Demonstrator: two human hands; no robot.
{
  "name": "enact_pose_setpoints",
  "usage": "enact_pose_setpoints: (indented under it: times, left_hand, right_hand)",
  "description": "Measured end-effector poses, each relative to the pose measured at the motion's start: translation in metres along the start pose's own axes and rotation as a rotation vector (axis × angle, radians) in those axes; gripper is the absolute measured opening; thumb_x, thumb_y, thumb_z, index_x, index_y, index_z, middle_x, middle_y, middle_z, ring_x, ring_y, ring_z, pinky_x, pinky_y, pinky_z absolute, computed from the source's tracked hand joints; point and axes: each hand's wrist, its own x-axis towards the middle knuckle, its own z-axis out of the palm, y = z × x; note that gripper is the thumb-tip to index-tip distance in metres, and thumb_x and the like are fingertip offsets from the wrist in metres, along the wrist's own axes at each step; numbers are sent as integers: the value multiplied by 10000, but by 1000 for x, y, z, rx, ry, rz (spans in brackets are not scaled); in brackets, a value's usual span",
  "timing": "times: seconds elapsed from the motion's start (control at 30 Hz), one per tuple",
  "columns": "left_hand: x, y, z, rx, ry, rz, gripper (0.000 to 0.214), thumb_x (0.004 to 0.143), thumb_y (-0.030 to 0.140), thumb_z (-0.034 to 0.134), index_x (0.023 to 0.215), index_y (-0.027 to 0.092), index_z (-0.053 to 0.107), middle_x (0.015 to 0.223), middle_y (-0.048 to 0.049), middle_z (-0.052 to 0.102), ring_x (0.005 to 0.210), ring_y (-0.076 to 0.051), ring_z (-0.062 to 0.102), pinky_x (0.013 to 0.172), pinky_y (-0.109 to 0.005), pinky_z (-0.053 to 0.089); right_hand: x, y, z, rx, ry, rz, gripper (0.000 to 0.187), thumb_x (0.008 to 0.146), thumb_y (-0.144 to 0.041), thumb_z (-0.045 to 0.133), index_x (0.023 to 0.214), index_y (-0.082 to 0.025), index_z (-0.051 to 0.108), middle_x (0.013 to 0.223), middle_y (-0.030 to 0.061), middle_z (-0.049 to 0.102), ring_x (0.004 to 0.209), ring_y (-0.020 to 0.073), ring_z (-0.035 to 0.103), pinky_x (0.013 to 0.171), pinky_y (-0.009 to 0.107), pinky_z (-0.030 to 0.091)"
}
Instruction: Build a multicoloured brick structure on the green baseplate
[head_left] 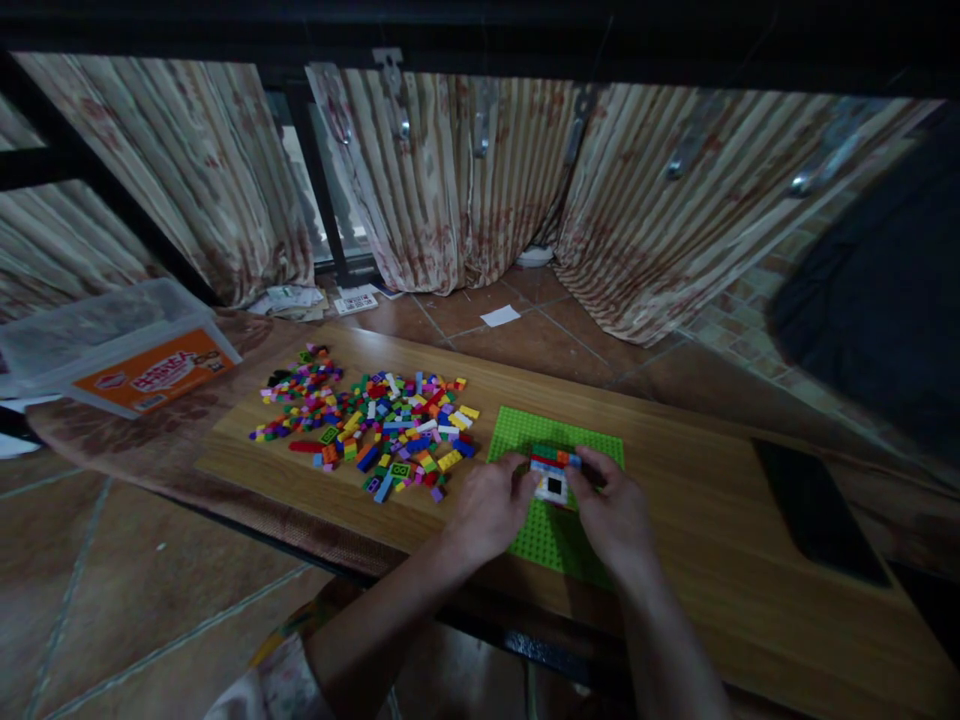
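A green studded baseplate (525,425) lies on the wooden table (697,560). On it stands a small brick build (553,475) of white, green, red and blue bricks with a dark square in its front. My left hand (487,505) grips the build from the left side with curled fingers. My right hand (611,510) grips it from the right. Both hands rest over the baseplate's near half.
A spread pile of loose coloured bricks (375,425) lies left of the baseplate. A clear plastic box with an orange label (120,350) sits at the far left. A dark phone (817,510) lies at the right. Striped curtains (450,170) hang behind, above a tiled floor.
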Motion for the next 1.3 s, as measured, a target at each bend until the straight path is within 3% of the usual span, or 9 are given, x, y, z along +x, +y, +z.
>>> enact_pose_setpoints:
  times: [0.3, 0.7, 0.87, 0.97, 1.1, 1.3]
  left_hand:
    - [13, -6, 15, -185, 37, -214, 226, 792, 320, 623, 954, 183, 701, 707, -9, 685, 647, -159, 623, 556, -240, 430]
    - [2, -3, 11, -177, 49, -117, 240, 852, 333, 548, 994, 201, 691, 722, -7, 687, 640, -156, 619, 573, -248, 442]
    - [4, -9, -11, -96, 99, -58, 231, 873, 286, 498, 950, 204, 699, 707, -2, 682, 635, -149, 606, 594, -238, 444]
    - [8, -24, -36, -45, 133, -16, 201, 860, 249, 503, 900, 195, 693, 756, -8, 699, 691, -148, 625, 627, -229, 450]
    - [7, -48, -65, 132, 76, -8, 128, 780, 260, 613, 862, 196, 687, 829, -16, 707, 751, -171, 637, 668, -245, 454]
    - [-2, -50, -74, 417, 43, -48, 169, 757, 255, 655, 910, 185, 650, 915, -55, 694, 875, -222, 652, 816, -313, 475]
  right_hand:
    - [1, 2, 1, -58, -29, -24, 485, 766, -423, 563, 1156, -147, 646, 1092, 141, 695, 981, 279, 652, 916, 481, 470]
    - [3, 3, -6, -93, -38, -7, 538, 802, -509, 519, 1169, -135, 641, 1118, 166, 685, 1012, 300, 645, 907, 467, 464]
    - [5, 1, -11, -147, 16, 1, 524, 808, -526, 512, 1147, -153, 656, 1053, 154, 699, 941, 302, 649, 854, 463, 469]
    - [4, -2, -14, -178, 54, -2, 487, 805, -515, 518, 1104, -167, 683, 972, 139, 716, 857, 291, 653, 798, 446, 475]
    - [3, -6, -14, -174, 85, -1, 473, 799, -501, 521, 1084, -167, 697, 910, 128, 724, 796, 274, 651, 758, 420, 475]
    - [4, -9, -11, -184, 90, 21, 502, 774, -506, 515, 1077, -150, 699, 978, 141, 719, 869, 281, 657, 803, 415, 474]
